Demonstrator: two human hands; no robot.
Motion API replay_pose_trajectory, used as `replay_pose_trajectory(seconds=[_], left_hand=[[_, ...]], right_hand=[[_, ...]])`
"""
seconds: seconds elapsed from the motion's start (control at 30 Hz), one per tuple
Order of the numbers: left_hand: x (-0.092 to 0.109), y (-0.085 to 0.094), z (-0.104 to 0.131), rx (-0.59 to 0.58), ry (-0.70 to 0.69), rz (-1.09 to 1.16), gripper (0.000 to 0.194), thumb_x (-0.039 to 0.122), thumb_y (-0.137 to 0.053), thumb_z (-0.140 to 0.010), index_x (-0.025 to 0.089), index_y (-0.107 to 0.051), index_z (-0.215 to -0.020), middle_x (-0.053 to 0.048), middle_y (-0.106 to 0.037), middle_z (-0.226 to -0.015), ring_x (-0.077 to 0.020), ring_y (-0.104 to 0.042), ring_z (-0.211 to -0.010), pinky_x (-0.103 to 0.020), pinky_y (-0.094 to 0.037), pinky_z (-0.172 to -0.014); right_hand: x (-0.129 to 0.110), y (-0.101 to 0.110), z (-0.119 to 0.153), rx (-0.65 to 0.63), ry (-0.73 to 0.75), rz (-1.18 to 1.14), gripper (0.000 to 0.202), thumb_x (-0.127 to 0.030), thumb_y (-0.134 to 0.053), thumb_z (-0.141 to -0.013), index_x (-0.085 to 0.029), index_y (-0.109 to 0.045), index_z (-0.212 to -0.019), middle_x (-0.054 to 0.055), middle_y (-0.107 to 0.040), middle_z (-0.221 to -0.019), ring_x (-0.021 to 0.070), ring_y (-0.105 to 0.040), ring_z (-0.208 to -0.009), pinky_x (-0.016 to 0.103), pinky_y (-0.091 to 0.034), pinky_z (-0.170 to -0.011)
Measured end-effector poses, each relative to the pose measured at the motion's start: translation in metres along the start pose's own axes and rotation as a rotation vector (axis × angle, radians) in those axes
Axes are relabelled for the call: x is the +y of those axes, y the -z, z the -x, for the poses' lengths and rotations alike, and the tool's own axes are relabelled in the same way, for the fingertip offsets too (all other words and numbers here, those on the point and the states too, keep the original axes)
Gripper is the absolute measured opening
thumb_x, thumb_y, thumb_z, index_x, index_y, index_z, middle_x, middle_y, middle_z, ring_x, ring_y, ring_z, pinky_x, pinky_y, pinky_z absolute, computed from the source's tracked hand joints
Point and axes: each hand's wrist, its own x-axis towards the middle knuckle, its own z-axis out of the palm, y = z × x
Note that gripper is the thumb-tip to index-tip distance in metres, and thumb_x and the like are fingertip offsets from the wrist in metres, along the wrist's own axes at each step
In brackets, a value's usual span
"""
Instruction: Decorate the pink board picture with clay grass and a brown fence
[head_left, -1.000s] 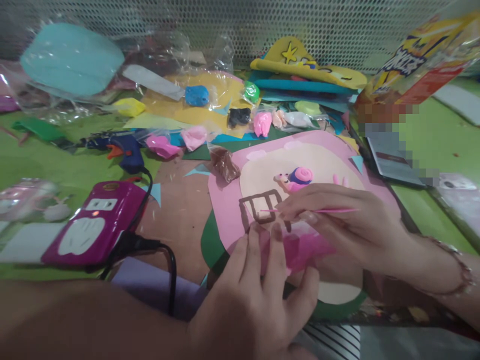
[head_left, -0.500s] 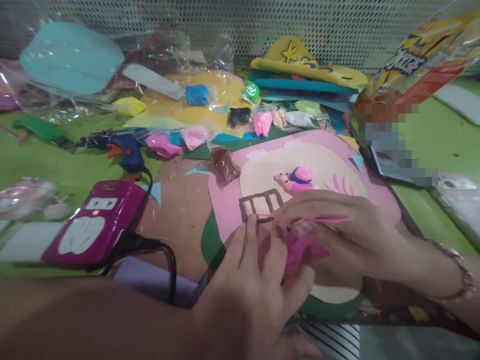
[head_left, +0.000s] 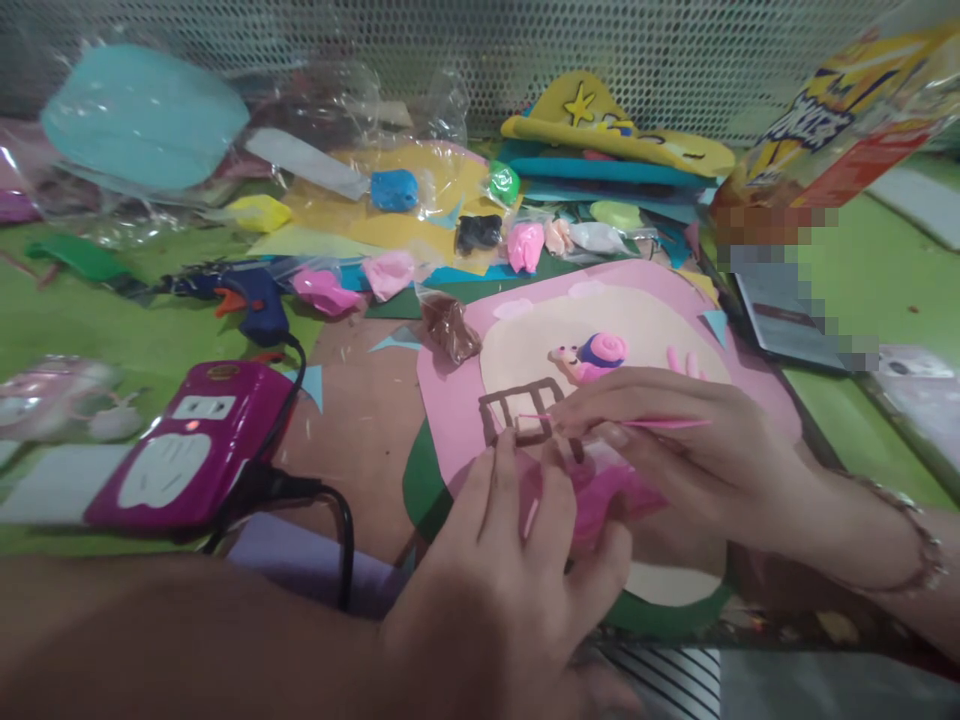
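My right hand (head_left: 705, 470) pinches a thin pink modelling tool (head_left: 667, 423), its tip over a small fence-like grid of brown clay strips (head_left: 517, 388). My left hand (head_left: 502, 580) lies with fingers apart, fingertips touching down at the lower edge of the grid. Beneath both hands is a bright pink shiny mass (head_left: 611, 500), partly covered, so I cannot tell what it is. The grid lies on layered paper with a cream centre (head_left: 517, 345) and pink border (head_left: 450, 400). A pink and blue clay snail (head_left: 600, 355) sits just beyond my right hand.
A brown clay packet (head_left: 450, 328) overlaps the paper's left side. Several wrapped clay lumps line the back. At left are a magenta power box (head_left: 187, 440) with a black cable and a blue glue gun (head_left: 259, 303). A snack bag (head_left: 840, 110) stands back right.
My right hand has shifted slightly upward, and the tool's tip has risen to the middle of the grid. My left hand has barely moved.
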Motion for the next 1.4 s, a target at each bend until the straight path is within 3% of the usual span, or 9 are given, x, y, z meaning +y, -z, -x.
replay_pose_trajectory(seconds=[0.2,0.37,0.5,0.67,0.9,1.17,1.4], left_hand=[[-0.0014,0.0006,-0.0062,-0.160,0.066,0.087,0.084,0.076,-0.049,-0.069,0.020,-0.040,-0.131,-0.026,-0.043,-0.133,-0.0505,-0.040,-0.121,-0.059,-0.038,-0.094],[-0.0002,0.0014,-0.0056,-0.141,0.051,0.089,0.085,0.077,-0.047,-0.069,0.020,-0.037,-0.132,-0.028,-0.040,-0.136,-0.0496,-0.038,-0.123,-0.060,-0.037,-0.094],[-0.0013,0.0026,-0.0066,-0.208,0.053,0.076,0.083,0.077,-0.045,-0.071,0.020,-0.040,-0.130,-0.029,-0.033,-0.141,-0.0488,-0.037,-0.124,-0.057,-0.036,-0.097],[-0.0016,0.0016,-0.0052,-0.118,0.021,0.076,0.078,0.076,-0.046,-0.071,0.020,-0.044,-0.126,-0.026,-0.041,-0.137,-0.0450,-0.044,-0.121,-0.057,-0.035,-0.095],[0.0030,-0.0010,0.0026,0.032,-0.047,-0.018,0.064,0.067,-0.036,-0.083,0.016,-0.051,-0.116,-0.022,-0.060,-0.117,-0.0368,-0.056,-0.109,-0.047,-0.041,-0.091],[-0.0053,0.0019,-0.0047,-0.086,0.010,0.072,0.071,0.074,-0.042,-0.075,0.019,-0.050,-0.119,-0.021,-0.050,-0.130,-0.0407,-0.051,-0.115,-0.052,-0.040,-0.095],[0.0013,-0.0004,-0.0014,-0.085,0.031,0.045,0.081,0.078,-0.048,-0.067,0.017,-0.047,-0.121,-0.028,-0.043,-0.134,-0.0445,-0.049,-0.116,-0.051,-0.041,-0.094]], right_hand=[[0.0015,-0.0002,0.0013,0.028,0.009,0.028,0.024,-0.008,-0.048,-0.088,-0.018,-0.061,-0.105,0.005,-0.069,-0.102,0.0142,-0.061,-0.100,0.028,-0.051,-0.090],[0.0021,0.0003,0.0015,-0.009,0.002,0.011,0.027,-0.009,-0.047,-0.088,-0.020,-0.060,-0.108,0.005,-0.068,-0.104,0.0155,-0.062,-0.100,0.030,-0.052,-0.088],[0.0036,0.0010,0.0028,0.006,0.007,0.021,0.028,-0.008,-0.047,-0.088,-0.021,-0.060,-0.109,0.005,-0.067,-0.105,0.0154,-0.061,-0.101,0.030,-0.051,-0.091],[0.0035,0.0023,0.0022,-0.026,-0.004,0.017,0.027,-0.011,-0.046,-0.089,-0.021,-0.061,-0.108,0.005,-0.068,-0.105,0.0164,-0.062,-0.100,0.031,-0.051,-0.089],[0.0013,0.0047,0.0013,-0.059,0.016,-0.039,0.024,-0.010,-0.045,-0.089,-0.019,-0.060,-0.105,0.004,-0.068,-0.102,0.0144,-0.063,-0.096,0.029,-0.051,-0.089],[0.0020,0.0045,0.0021,-0.040,0.009,-0.010,0.027,-0.010,-0.045,-0.089,-0.022,-0.060,-0.108,0.004,-0.068,-0.102,0.0157,-0.063,-0.096,0.031,-0.052,-0.088],[0.0024,0.0055,0.0040,-0.054,-0.003,-0.026,0.027,-0.011,-0.045,-0.089,-0.021,-0.060,-0.109,0.003,-0.067,-0.104,0.0156,-0.062,-0.099,0.030,-0.051,-0.090]])
